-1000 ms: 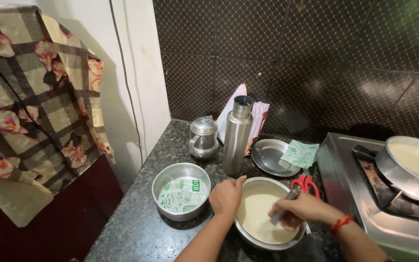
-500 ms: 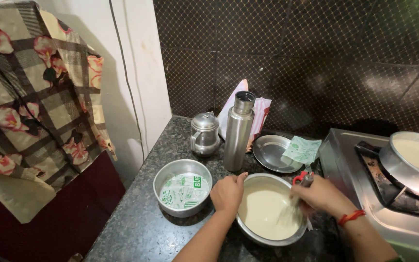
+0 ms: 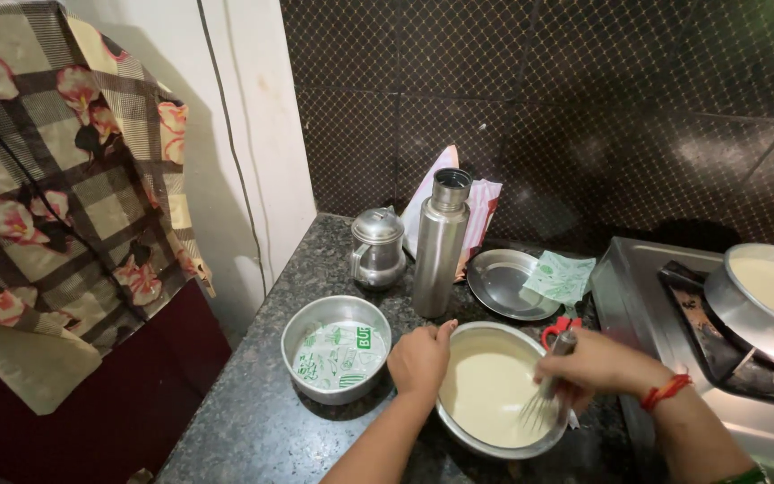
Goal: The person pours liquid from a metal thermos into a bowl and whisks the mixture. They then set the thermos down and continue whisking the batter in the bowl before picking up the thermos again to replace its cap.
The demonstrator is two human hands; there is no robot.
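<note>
A steel bowl [image 3: 459, 428] of pale batter [image 3: 485, 394] sits on the dark granite counter [image 3: 253, 421]. My left hand [image 3: 418, 358] grips its near-left rim and steadies it. My right hand [image 3: 589, 363], with a red thread at the wrist, is closed on the handle of a metal whisk [image 3: 544, 403] whose wires dip into the batter at the bowl's right side.
A round tin [image 3: 336, 348] lined with printed paper stands left of the bowl. Behind are a steel flask [image 3: 441, 242], a small lidded pot [image 3: 377, 246], a steel plate [image 3: 508, 282] and red scissors [image 3: 559, 329]. A batter-filled pan [image 3: 768, 300] rests on the stove at right. Patterned cloth [image 3: 55, 197] hangs at left.
My right hand has shifted from the bowl's upper right edge down towards its right side, moving the whisk through the batter. My left hand stays on the rim.
</note>
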